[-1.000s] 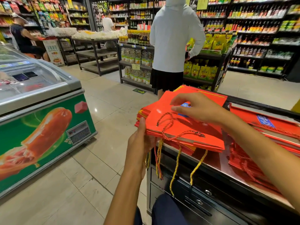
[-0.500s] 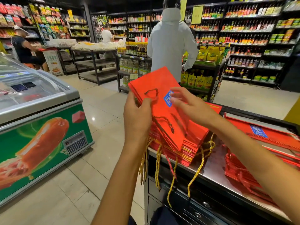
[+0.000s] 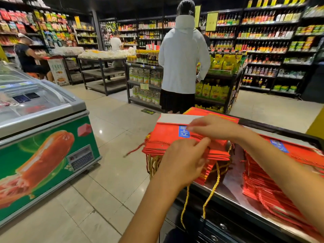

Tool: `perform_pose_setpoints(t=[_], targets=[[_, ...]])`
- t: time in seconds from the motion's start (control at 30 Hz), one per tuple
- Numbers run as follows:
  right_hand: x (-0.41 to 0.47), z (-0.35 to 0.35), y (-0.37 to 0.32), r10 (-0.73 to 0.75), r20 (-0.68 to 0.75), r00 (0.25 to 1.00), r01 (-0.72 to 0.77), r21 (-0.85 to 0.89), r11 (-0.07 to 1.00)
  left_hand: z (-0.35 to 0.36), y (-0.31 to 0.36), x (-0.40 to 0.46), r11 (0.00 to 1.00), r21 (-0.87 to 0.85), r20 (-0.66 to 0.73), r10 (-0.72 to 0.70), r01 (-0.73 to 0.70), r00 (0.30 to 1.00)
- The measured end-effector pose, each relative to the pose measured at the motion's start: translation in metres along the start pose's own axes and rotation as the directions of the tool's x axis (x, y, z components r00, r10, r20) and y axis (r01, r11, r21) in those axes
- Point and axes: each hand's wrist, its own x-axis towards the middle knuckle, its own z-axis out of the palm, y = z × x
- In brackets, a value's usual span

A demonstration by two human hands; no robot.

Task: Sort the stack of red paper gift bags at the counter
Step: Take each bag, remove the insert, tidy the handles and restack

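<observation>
Left hand (image 3: 182, 155): fingers (image 3: 201, 143) curled, pinching a red cord handle at the near edge of the top gift bag (image 3: 168, 134); right hand (image 3: 213, 127): fingers stretched flat, pressed on that bag beside its blue label (image 3: 183, 131). Stack of red paper gift bags (image 3: 177, 151): held at the surface's (image 3: 233, 179) left end, overhanging its edge, gold cords (image 3: 212, 186) dangling. The cord is best tucked flat and edges squared before release; a second pile (image 3: 273, 183) is kept apart, right.
</observation>
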Motion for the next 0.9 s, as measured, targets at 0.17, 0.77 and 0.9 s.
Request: perform_pose_setpoints(t=[0.17,0.77,0.9], targets=[[-0.010,0.022,-0.002,-0.024,0.065,0.998,0.027,-0.047,0.999,0.005,-0.012,-0.035,0.993,-0.115,-0.215,-0.062,0.038,0.975],[0.008,0.021,-0.044,-0.189,0.102,0.977,0.210,-0.284,0.936,0.008,-0.062,-0.090,0.937,-0.204,-0.376,-0.343,0.284,0.861],[-0.005,-0.012,-0.017,-0.034,0.197,0.980,0.105,-0.362,0.926,0.013,-0.062,-0.091,0.933,-0.217,-0.397,-0.354,0.288,0.847]])
